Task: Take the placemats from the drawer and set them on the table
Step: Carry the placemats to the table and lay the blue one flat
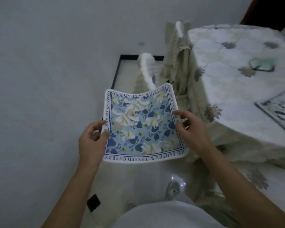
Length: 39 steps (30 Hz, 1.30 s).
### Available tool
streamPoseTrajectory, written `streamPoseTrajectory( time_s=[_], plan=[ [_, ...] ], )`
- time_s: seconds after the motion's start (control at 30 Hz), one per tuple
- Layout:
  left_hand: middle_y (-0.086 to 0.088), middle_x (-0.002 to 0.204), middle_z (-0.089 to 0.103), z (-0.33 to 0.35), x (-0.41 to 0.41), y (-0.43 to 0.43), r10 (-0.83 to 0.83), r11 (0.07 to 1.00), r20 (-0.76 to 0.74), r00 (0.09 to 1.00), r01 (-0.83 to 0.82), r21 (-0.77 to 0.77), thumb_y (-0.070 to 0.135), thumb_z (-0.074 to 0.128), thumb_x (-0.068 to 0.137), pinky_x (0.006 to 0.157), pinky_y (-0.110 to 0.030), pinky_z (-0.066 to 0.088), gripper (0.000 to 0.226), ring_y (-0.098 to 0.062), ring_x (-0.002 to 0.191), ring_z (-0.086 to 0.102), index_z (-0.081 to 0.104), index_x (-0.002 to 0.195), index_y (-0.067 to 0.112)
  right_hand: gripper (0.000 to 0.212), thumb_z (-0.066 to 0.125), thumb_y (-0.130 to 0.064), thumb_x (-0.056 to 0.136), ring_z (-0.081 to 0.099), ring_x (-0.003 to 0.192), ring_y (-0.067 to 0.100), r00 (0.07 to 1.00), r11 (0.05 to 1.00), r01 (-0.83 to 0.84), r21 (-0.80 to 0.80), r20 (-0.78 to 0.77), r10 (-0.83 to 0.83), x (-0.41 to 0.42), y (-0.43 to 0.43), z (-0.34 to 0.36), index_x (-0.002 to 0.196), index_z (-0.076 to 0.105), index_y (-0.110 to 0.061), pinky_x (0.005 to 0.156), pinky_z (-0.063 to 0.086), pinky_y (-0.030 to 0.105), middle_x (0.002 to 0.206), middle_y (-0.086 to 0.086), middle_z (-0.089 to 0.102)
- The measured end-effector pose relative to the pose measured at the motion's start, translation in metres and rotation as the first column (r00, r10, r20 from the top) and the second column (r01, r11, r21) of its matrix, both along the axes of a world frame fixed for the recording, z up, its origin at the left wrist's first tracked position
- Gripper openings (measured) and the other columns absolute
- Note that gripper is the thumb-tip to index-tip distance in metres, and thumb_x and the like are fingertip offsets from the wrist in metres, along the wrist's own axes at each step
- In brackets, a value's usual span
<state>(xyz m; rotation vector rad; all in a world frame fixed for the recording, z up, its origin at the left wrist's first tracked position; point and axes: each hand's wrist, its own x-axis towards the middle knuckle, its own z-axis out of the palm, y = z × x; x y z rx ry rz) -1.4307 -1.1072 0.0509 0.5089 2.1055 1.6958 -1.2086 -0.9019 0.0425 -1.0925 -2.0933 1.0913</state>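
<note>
A: Where's the placemat [142, 124]?
B: Mid-air btwn both hands — blue floral, text border, sagging slightly.
A: Grip?
B: Left hand [91, 139] pinches the left edge, right hand [190, 127] pinches the right edge. Worktop [229, 99] w/ floral cloth sits to the right, apart from it.

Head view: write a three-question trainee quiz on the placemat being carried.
1. True or false: both hands hold the blue floral placemat.
2. Which hand grips its edge nearer the table? A) left hand B) right hand
3. Fill in: a second placemat already lies on the ____.

Key: 1 true, as each hand pinches one side edge. 2 B, since the table stands to the person's right. 3 table, near its right-hand part in view, on the flower-patterned tablecloth.
</note>
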Motion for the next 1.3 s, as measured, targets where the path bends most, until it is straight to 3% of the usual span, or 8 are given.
streamPoseTrajectory(
  time_s=[0.13, 0.23, 0.37, 0.63, 0.8, 0.97, 1.1, 1.3],
  plan=[
    [-0.001, 0.097, 0.076, 0.004, 0.001, 0.082, -0.18, 0.984, -0.031, 0.983, 0.179, -0.008, 0.002, 0.066, 0.092, 0.075, -0.056, 0.061, 0.03, -0.027, 0.086, 0.075, 0.071, 0.104, 0.029, 0.034, 0.062, -0.017, 0.094, 0.063, 0.082, 0.003, 0.984, 0.984, 0.174, -0.027, -0.029, -0.175, 0.033, 0.04, -0.003, 0.126, 0.063, -0.028, 0.064, 0.058, 0.026, 0.103, -0.016, 0.061],
    [0.013, 0.09, 0.075, 0.005, 0.01, 0.138, -0.257, 0.966, -0.043, 0.966, 0.256, -0.016, 0.001, 0.065, 0.093, 0.077, -0.051, 0.062, 0.03, -0.023, 0.086, 0.074, 0.071, 0.106, 0.027, 0.035, 0.062, -0.016, 0.093, 0.062, 0.084, 0.0, 0.968, 0.968, 0.247, -0.045, -0.039, -0.248, 0.048, 0.079, -0.009, 0.126, 0.064, -0.028, 0.064, 0.057, 0.021, 0.11, -0.008, 0.063],
    [0.028, 0.085, 0.071, 0.009, 0.018, 0.201, -0.277, 0.961, -0.049, 0.96, 0.277, -0.017, -0.003, 0.064, 0.093, 0.072, -0.034, 0.063, 0.03, 0.0, 0.076, 0.071, 0.069, 0.11, 0.021, 0.035, 0.062, -0.02, 0.091, 0.063, 0.086, 0.008, 0.959, 0.959, 0.279, -0.05, -0.038, -0.281, 0.053, 0.14, -0.012, 0.122, 0.064, -0.035, 0.07, 0.059, 0.033, 0.111, -0.009, 0.065],
    [0.014, 0.09, 0.076, 0.01, 0.004, 0.286, -0.168, 0.986, -0.031, 0.985, 0.168, 0.015, 0.0, 0.065, 0.092, 0.08, -0.042, 0.061, 0.029, -0.017, 0.086, 0.074, 0.07, 0.109, 0.023, 0.033, 0.061, -0.021, 0.093, 0.063, 0.084, 0.011, 0.985, 0.987, 0.157, -0.036, -0.062, -0.159, 0.026, 0.251, -0.002, 0.123, 0.063, -0.035, 0.067, 0.058, 0.037, 0.114, -0.014, 0.064],
    [0.017, 0.085, 0.075, 0.007, -0.005, 0.33, -0.191, 0.982, -0.001, 0.982, 0.191, 0.016, -0.002, 0.063, 0.093, 0.066, -0.032, 0.063, 0.028, -0.012, 0.077, 0.074, 0.069, 0.109, 0.021, 0.033, 0.06, -0.018, 0.093, 0.063, 0.08, 0.004, 0.987, 0.988, 0.152, -0.037, -0.049, -0.154, 0.02, 0.294, 0.001, 0.121, 0.063, -0.035, 0.059, 0.052, 0.018, 0.114, -0.015, 0.065],
    [0.009, 0.084, 0.076, -0.006, -0.016, 0.385, -0.261, 0.965, 0.055, 0.964, 0.259, 0.047, -0.003, 0.062, 0.093, 0.055, -0.026, 0.059, 0.028, -0.013, 0.073, 0.074, 0.069, 0.108, 0.019, 0.034, 0.059, -0.021, 0.094, 0.062, 0.08, 0.003, 0.972, 0.973, 0.232, -0.009, 0.039, -0.232, 0.022, 0.323, -0.002, 0.124, 0.06, -0.037, 0.062, 0.054, 0.023, 0.111, -0.022, 0.062],
    [0.004, 0.101, 0.072, -0.029, -0.013, 0.439, -0.353, 0.935, 0.089, 0.931, 0.348, 0.062, -0.007, 0.062, 0.092, 0.058, -0.023, 0.059, 0.03, -0.005, 0.078, 0.073, 0.069, 0.108, 0.017, 0.034, 0.058, -0.023, 0.094, 0.062, 0.08, 0.004, 0.943, 0.95, 0.313, 0.009, 0.121, -0.311, 0.034, 0.346, -0.008, 0.123, 0.059, -0.04, 0.063, 0.053, 0.024, 0.112, -0.025, 0.059],
    [0.001, 0.104, 0.071, -0.056, 0.002, 0.513, -0.481, 0.875, 0.132, 0.867, 0.483, 0.016, 0.001, 0.062, 0.095, 0.061, -0.033, 0.062, 0.027, -0.011, 0.081, 0.073, 0.069, 0.107, 0.023, 0.033, 0.059, -0.021, 0.095, 0.06, 0.078, 0.002, 0.865, 0.899, 0.437, 0.025, 0.261, -0.428, 0.067, 0.384, -0.018, 0.126, 0.06, -0.033, 0.057, 0.044, 0.015, 0.102, -0.015, 0.061]
  ],
)
